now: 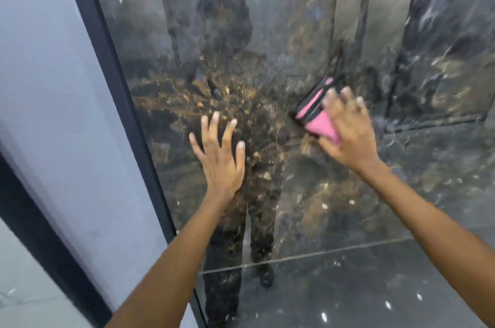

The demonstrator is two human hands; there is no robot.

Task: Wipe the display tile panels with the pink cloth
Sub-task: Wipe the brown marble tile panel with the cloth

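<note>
A glossy dark marble-look tile panel [308, 46] with gold-brown veining fills the middle and right of the view. My right hand [348, 129] presses a folded pink cloth [320, 122] flat against it at mid height, fingers spread and blurred. The cloth's left part shows beyond my fingers, mirrored in the shiny surface. My left hand [218, 156] lies flat on the same panel to the left of the cloth, fingers straight and spread, holding nothing.
A black frame strip [115, 81] runs diagonally along the panel's left edge. Left of it stands a pale grey panel [48, 86], then another black strip [40, 242]. Dark glossy floor [375, 287] meets the panel at a seam low down.
</note>
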